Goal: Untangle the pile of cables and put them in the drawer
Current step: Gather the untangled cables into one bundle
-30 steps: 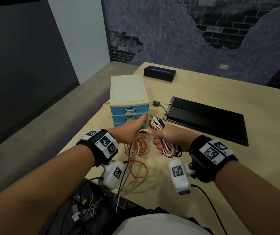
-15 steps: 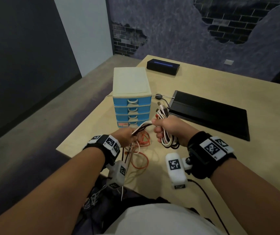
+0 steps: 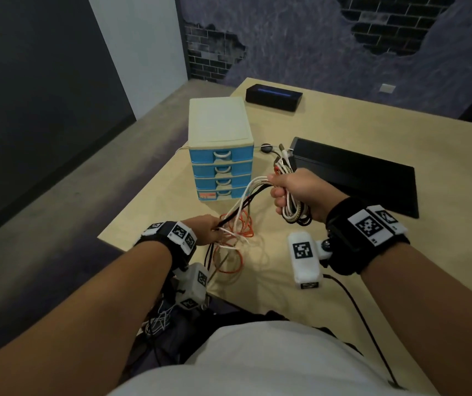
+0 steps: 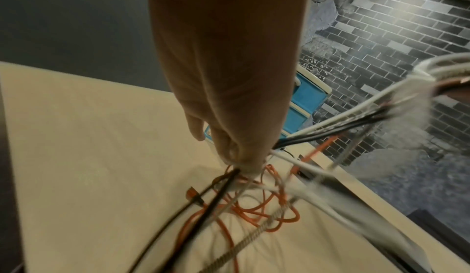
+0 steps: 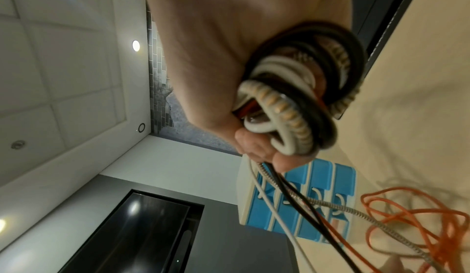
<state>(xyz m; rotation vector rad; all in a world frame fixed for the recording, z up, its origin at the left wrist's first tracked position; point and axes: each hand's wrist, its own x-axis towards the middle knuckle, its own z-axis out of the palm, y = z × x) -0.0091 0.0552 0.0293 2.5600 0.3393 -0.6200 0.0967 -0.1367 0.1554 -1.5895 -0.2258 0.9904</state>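
Observation:
My right hand (image 3: 289, 192) grips a coiled bundle of white, black and braided cables (image 3: 296, 212), raised above the table; the coil (image 5: 300, 100) fills the right wrist view. From it several strands (image 3: 246, 198) run down and left to my left hand (image 3: 209, 231), which grips them low near the table's front edge. In the left wrist view the left hand (image 4: 239, 156) pinches the strands. An orange cable (image 3: 237, 238) lies looped on the table below. The blue drawer unit (image 3: 220, 161) with a cream top stands behind, all its drawers closed.
A flat black device (image 3: 354, 172) lies right of the drawer unit. A black box (image 3: 273, 97) sits at the far edge of the wooden table (image 3: 400, 144). More loose wires (image 3: 160, 321) hang below the near table edge by my lap.
My hands have drawn apart: the right rose with the coil toward the black device, the left pulled down and back, stretching the strands between them.

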